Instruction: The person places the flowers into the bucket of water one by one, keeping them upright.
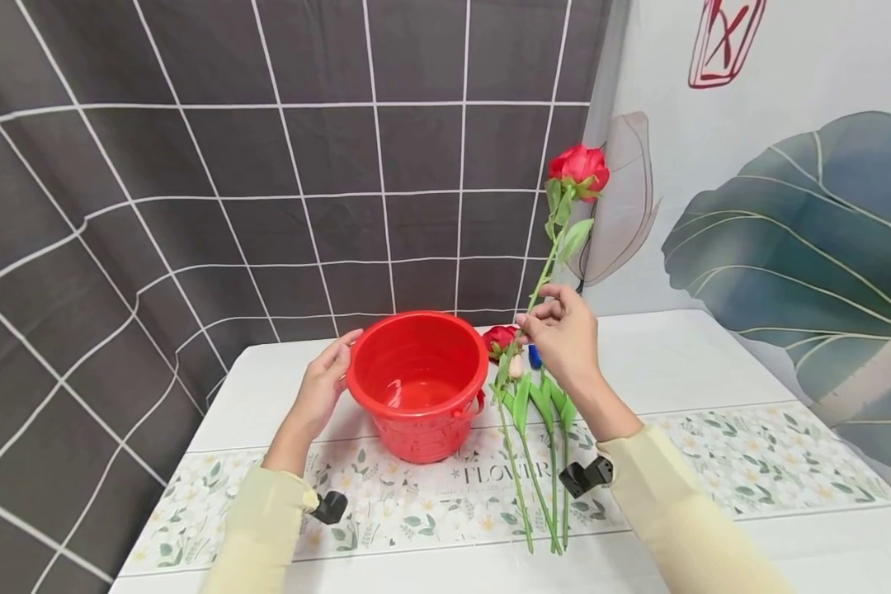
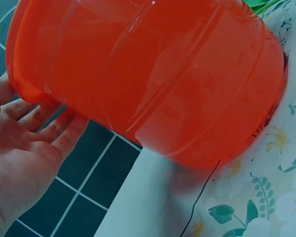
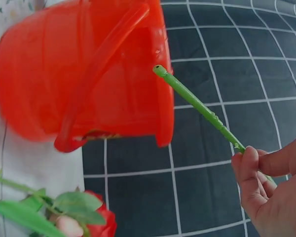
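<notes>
My right hand [image 1: 564,334] pinches the green stem [image 3: 202,108] of a red artificial rose [image 1: 579,169], to the right of a red plastic bucket [image 1: 419,412]. The bloom points up and away; the cut stem end slants down toward the bucket's side. In the right wrist view, that end overlaps the bucket's rim. At the bucket's left, my left hand [image 1: 322,384] touches the outer wall just under the rim, fingers [image 2: 64,126] extended and palm showing. The bucket stands upright on the table, its inside bare in the head view, with its handle [image 3: 101,74] hanging down on the right.
Right of the bucket lie another red rose [image 1: 500,338], a pale pink bloom [image 1: 516,367] and a blue bloom [image 1: 535,356], their green stems pointing toward me. The white table [image 1: 661,351] carries a flower-printed strip. A dark grid-patterned curtain [image 1: 312,214] hangs behind.
</notes>
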### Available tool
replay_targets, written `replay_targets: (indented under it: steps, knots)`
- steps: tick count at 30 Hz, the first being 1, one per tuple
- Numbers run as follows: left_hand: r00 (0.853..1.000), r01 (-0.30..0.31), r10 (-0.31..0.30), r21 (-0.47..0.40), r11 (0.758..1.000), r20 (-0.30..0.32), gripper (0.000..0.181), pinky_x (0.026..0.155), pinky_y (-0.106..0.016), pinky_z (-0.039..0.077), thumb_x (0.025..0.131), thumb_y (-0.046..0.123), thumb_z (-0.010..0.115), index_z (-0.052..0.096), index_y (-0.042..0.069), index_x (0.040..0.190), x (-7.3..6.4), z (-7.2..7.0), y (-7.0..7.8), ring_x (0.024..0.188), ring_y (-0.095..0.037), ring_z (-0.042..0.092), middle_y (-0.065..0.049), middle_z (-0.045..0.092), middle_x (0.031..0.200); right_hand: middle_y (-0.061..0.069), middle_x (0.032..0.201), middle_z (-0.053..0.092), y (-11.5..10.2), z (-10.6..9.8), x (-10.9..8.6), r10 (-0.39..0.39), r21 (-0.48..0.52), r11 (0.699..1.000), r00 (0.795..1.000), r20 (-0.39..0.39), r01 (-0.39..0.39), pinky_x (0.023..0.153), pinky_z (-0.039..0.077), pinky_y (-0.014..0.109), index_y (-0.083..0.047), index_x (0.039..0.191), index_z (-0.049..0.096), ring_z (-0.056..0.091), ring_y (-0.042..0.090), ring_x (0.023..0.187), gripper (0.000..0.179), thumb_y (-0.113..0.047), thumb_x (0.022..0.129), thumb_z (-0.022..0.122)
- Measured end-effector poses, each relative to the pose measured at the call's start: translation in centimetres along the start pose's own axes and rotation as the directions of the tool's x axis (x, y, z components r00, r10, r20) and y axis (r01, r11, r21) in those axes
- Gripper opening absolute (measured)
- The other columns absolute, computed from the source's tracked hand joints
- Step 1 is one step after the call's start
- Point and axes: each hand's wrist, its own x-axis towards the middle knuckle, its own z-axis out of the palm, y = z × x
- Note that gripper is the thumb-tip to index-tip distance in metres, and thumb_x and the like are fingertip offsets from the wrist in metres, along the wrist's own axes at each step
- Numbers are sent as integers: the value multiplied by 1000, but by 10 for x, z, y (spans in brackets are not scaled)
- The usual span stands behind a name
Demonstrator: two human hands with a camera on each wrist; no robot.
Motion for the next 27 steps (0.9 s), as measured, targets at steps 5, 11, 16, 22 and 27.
replay_targets:
  steps: [5,11,16,22,27]
  knots:
    - [1000,10,-10,-11,1000,-1,47,93,-19,48,104,27,39,37,6,146,0,-1,0,132,-29,43,-15,42,146,21,86,64,-10,11,3,-38,37,999,999,2,38,58,57,26,2,124,50,63,9,56,42,6,85,67]
    - [1000,15,-15,-14,1000,-4,46,94,-20,48,105,26,38,37,6,147,2,-2,-1,132,-29,43,-15,42,146,20,85,62,-16,23,5,-84,60,995,996,8,83,61,59,30,1,123,50,64,10,59,43,6,85,68]
    - [1000,20,-20,0,1000,-7,47,95,-21,47,104,28,39,38,7,146,1,-2,0,132,-28,44,-14,43,146,21,84,62,-20,29,8,-130,81,988,991,-5,130,61,58,28,2,120,51,63,9,59,42,7,83,69]
    - [1000,21,-21,4,1000,-14,48,96,-23,47,104,28,40,38,7,146,0,-2,1,131,-29,44,-15,43,145,20,83,64,-24,38,7,-179,51,983,984,27,177,59,58,28,1,119,51,67,22,63,41,6,83,69]
    - [1000,15,-15,11,1000,-17,47,97,-26,47,104,27,39,39,5,146,0,-1,1,130,-30,46,-17,44,145,17,82,65,-22,48,5,-173,22,985,982,69,172,59,58,31,-1,120,51,67,28,62,40,4,84,69]
